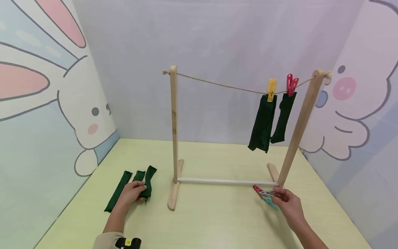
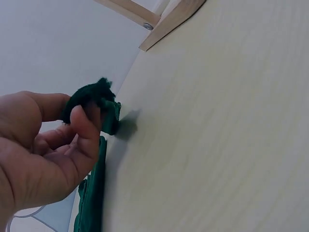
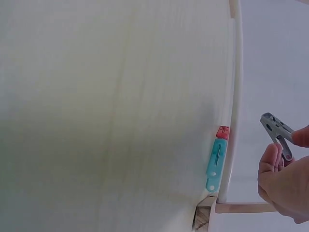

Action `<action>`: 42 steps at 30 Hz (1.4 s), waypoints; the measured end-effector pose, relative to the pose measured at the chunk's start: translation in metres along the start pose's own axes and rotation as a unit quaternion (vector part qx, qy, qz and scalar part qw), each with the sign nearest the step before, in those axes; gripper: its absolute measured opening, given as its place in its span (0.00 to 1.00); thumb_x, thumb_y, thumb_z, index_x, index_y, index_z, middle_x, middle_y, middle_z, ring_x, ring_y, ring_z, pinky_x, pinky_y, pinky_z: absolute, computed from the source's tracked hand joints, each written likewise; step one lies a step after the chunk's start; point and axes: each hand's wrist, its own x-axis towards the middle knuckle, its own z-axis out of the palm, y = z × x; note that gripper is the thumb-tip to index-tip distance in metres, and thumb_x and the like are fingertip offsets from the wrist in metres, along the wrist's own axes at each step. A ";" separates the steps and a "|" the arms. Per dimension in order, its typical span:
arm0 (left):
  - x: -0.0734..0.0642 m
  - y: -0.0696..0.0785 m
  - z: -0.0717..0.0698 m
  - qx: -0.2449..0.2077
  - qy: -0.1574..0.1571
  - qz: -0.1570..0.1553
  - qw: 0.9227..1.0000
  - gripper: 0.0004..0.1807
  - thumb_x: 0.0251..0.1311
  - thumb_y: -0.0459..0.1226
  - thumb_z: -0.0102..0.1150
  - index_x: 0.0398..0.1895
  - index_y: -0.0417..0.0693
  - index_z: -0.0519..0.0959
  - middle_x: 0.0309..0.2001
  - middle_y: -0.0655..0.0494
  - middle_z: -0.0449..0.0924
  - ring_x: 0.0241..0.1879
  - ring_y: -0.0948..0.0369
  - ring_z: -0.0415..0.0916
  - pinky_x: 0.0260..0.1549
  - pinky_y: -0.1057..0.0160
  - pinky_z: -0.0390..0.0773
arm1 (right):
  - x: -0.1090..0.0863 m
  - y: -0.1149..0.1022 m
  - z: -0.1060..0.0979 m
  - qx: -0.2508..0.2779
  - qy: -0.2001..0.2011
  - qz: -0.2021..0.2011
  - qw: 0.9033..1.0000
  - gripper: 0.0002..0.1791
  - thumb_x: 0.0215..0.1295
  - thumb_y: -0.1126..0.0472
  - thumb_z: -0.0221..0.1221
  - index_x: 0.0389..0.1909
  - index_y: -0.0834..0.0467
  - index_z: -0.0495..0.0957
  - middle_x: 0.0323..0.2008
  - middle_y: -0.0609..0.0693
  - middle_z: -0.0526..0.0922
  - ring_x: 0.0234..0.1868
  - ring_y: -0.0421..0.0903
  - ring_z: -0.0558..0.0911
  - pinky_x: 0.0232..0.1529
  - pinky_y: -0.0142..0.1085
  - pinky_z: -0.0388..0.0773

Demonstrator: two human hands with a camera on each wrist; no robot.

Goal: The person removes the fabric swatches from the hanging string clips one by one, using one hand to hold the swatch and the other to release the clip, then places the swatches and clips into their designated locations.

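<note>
At the left of the table, my left hand pinches a dark green cloth piece between thumb and fingers; its end bunches up in the left wrist view, where the cloth is off the table. Two more green cloth pieces lie beside that hand, one partly hidden by it. My right hand holds a grey clothespin by its handle ends, near the rack's right post. Below it on the table lie a red clothespin and a light blue clothespin, end to end.
A wooden rack stands mid-table, with a left post, a right post and a white bottom bar. From its rope hang two green cloth pieces, held by a yellow clothespin and a red one. Printed walls surround the table.
</note>
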 end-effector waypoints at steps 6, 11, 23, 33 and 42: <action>-0.005 -0.007 -0.001 0.026 -0.022 -0.017 0.999 0.19 0.64 0.32 0.52 0.54 0.28 0.70 0.42 0.41 0.73 0.21 0.57 0.70 0.22 0.60 0.72 | -0.003 0.007 -0.006 -0.062 -0.019 0.024 0.998 0.22 0.57 0.70 0.59 0.52 0.75 0.69 0.37 0.53 0.79 0.33 0.34 0.75 0.33 0.28 0.74; -0.007 -0.013 -0.004 0.015 -0.034 -0.032 0.999 0.20 0.62 0.33 0.55 0.53 0.27 0.70 0.45 0.38 0.72 0.27 0.56 0.73 0.24 0.57 0.77 | -0.004 0.012 -0.009 -0.081 -0.055 0.033 0.995 0.21 0.56 0.70 0.60 0.50 0.75 0.70 0.35 0.54 0.79 0.33 0.39 0.76 0.33 0.31 0.76; -0.017 -0.013 -0.014 0.063 -0.031 -0.014 0.997 0.15 0.56 0.27 0.56 0.46 0.28 0.73 0.34 0.47 0.75 0.23 0.56 0.74 0.23 0.57 0.77 | -0.001 0.018 -0.016 -0.222 -0.083 0.015 0.971 0.15 0.51 0.70 0.62 0.41 0.72 0.76 0.28 0.50 0.78 0.30 0.44 0.75 0.27 0.34 0.71; -0.027 -0.009 -0.024 0.103 -0.044 -0.027 0.993 0.13 0.57 0.27 0.54 0.45 0.26 0.74 0.31 0.47 0.74 0.18 0.57 0.73 0.19 0.59 0.76 | -0.002 0.022 -0.019 -0.244 -0.123 0.030 0.961 0.14 0.42 0.72 0.61 0.34 0.69 0.76 0.24 0.50 0.73 0.26 0.45 0.71 0.24 0.35 0.69; -0.033 -0.010 -0.027 0.079 -0.047 -0.045 0.995 0.11 0.57 0.26 0.54 0.42 0.27 0.74 0.28 0.45 0.74 0.17 0.57 0.75 0.19 0.60 0.76 | 0.000 0.024 -0.018 -0.253 -0.136 0.030 0.957 0.14 0.40 0.72 0.64 0.32 0.67 0.75 0.23 0.50 0.72 0.25 0.45 0.71 0.24 0.35 0.69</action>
